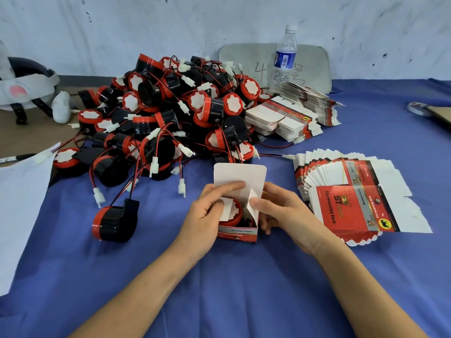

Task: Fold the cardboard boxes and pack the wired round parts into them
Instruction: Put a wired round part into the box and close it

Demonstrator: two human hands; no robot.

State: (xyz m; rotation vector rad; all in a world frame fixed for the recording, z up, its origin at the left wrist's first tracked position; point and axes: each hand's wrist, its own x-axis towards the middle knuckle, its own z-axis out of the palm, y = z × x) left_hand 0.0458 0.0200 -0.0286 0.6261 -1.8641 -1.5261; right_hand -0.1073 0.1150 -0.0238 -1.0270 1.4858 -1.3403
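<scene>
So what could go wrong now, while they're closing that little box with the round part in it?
1. The round part sits in the box, and its wire seems bunched at the open right corner. It may get pinched as the right hand folds the side flap in.
2. The tall lid flap stands upright with a finger of the left hand on it. Closing it before the side flaps lie flat could crease it.

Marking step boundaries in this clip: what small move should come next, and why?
Likely, press the two side flaps flat. The round part already sits in the small box, the left hand and right hand each press a half-folded flap with a thumb, and the lid flap stands upright behind them.
</scene>
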